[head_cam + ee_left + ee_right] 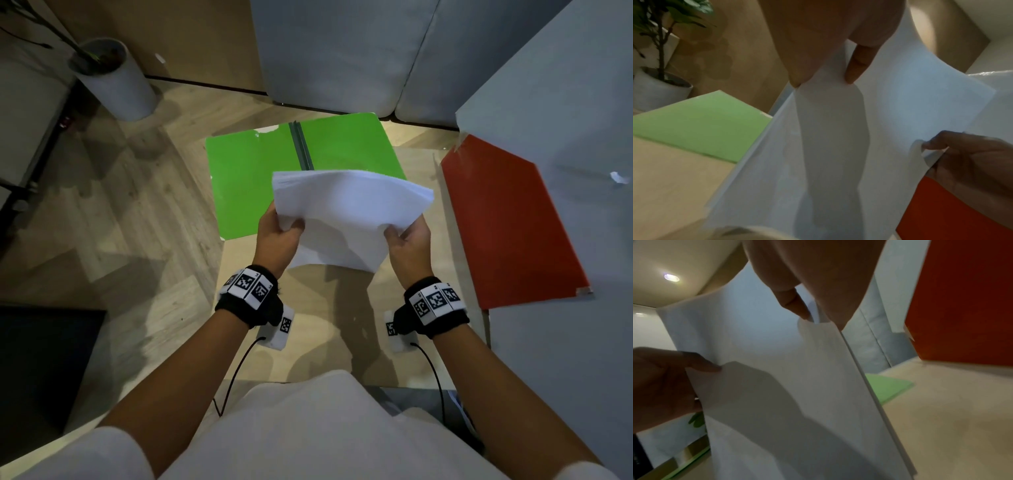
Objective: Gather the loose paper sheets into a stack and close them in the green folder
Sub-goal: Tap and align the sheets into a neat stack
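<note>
A stack of white paper sheets is held in the air above the near edge of the green folder, which lies open on the wooden table. My left hand pinches the stack's left side, thumb on the near face. My right hand pinches its right side. The sheets bow upward between the hands. From the left wrist the stack fills the view, with the green folder behind it. From the right wrist the stack hides most of the green folder.
A red folder lies on the table's right side, partly on a grey sofa cushion. A white plant pot stands on the floor at far left. A dark object sits at the near left.
</note>
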`<move>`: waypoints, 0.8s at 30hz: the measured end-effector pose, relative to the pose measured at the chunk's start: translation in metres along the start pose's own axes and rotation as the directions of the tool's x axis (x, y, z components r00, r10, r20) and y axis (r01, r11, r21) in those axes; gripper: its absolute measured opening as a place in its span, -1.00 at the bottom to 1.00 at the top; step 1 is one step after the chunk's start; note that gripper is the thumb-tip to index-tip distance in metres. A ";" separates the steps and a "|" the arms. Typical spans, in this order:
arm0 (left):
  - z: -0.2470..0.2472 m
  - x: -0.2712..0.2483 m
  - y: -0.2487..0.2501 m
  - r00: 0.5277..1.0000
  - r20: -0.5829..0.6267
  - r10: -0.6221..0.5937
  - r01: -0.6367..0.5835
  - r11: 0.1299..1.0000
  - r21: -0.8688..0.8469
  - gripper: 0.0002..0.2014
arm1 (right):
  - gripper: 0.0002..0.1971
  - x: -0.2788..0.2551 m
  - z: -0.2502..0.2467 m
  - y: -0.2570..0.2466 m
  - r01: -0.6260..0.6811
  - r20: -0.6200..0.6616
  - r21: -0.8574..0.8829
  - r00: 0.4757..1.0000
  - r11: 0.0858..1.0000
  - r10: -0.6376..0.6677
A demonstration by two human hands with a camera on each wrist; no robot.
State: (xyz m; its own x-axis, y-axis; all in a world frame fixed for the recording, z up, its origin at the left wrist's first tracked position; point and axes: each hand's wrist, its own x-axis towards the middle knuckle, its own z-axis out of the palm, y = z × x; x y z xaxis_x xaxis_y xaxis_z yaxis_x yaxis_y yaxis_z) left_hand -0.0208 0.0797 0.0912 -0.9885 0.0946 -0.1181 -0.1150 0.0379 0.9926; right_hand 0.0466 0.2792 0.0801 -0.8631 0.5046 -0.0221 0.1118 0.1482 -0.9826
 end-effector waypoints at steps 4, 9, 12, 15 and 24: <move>-0.010 0.002 0.012 0.995 0.049 0.082 -0.080 0.996 -0.043 -0.60 | -0.61 0.003 -0.013 -0.010 0.073 0.031 0.072 0.997 0.995 -0.076; -0.011 0.003 -0.003 0.994 0.091 0.054 -0.059 0.997 0.047 -0.56 | -0.67 0.000 -0.007 0.001 0.091 0.115 -0.008 0.989 0.996 -0.090; -0.007 0.004 -0.002 1.000 -0.006 0.029 -0.029 0.999 0.015 -0.61 | -0.75 0.000 -0.003 0.005 0.106 0.077 -0.061 0.992 0.992 -0.101; -0.002 0.003 0.016 0.990 -0.067 0.127 -0.129 0.991 -0.029 -0.62 | -0.71 -0.001 -0.002 -0.005 0.095 0.055 0.014 0.994 0.995 -0.096; -0.005 -0.007 -0.008 0.996 -0.062 0.069 -0.068 0.998 0.016 -0.60 | -0.45 -0.013 0.007 0.010 0.008 0.099 -0.034 0.995 0.999 -0.005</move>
State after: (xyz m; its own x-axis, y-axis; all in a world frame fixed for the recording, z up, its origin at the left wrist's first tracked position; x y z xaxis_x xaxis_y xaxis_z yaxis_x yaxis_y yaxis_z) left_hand -0.0133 0.0742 0.0838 -0.9982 0.0353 -0.0475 -0.0459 0.0470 0.9978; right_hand 0.0554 0.2677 0.0692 -0.9083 0.4168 -0.0357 0.1215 0.1810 -0.9759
